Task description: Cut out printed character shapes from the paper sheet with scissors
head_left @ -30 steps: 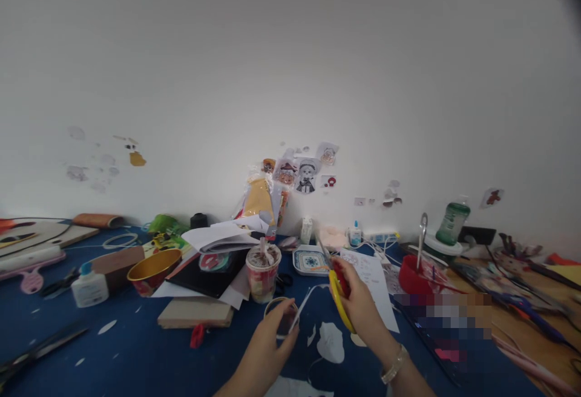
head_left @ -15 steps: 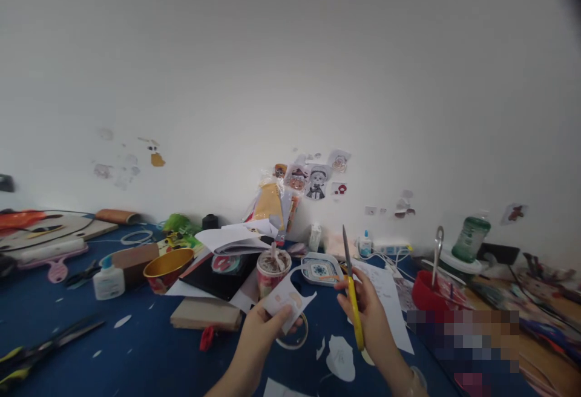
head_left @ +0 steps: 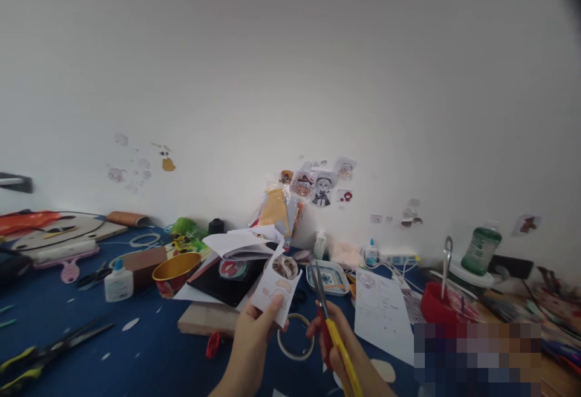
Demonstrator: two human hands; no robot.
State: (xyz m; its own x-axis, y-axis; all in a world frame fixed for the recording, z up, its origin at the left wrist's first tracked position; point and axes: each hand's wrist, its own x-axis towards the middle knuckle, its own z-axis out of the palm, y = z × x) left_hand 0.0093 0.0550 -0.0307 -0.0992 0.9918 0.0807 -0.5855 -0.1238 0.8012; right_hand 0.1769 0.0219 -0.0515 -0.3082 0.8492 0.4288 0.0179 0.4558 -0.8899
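Observation:
A small piece of white paper point(head_left: 269, 285) with pale drawn shapes is pinched in my left hand point(head_left: 258, 330), its upper end curling upward. Behind that paper stands a cup point(head_left: 287, 267), partly covered by it. My right hand point(head_left: 338, 336) grips a pair of scissors point(head_left: 323, 300) with red and yellow handles; the blades point up and seem nearly together. The scissors and the paper are apart. Between my hands a roll of tape point(head_left: 295, 354) lies on the blue tabletop. Cut paper pieces point(head_left: 381, 370) lie under my right forearm, partly hidden.
On the left are large scissors point(head_left: 54, 345), a glue bottle point(head_left: 118, 282) and a golden bowl point(head_left: 177, 271). A printed sheet point(head_left: 381, 312) and a patterned dish point(head_left: 333, 277) lie to the right, with a red container point(head_left: 436, 306) farther over. Paper cutouts are stuck on the wall point(head_left: 290, 82).
The scissors have moved down and left, and their blades tilt more to the left. The paper in my left hand has turned more upright and shifted slightly left. The whole view has shifted a little.

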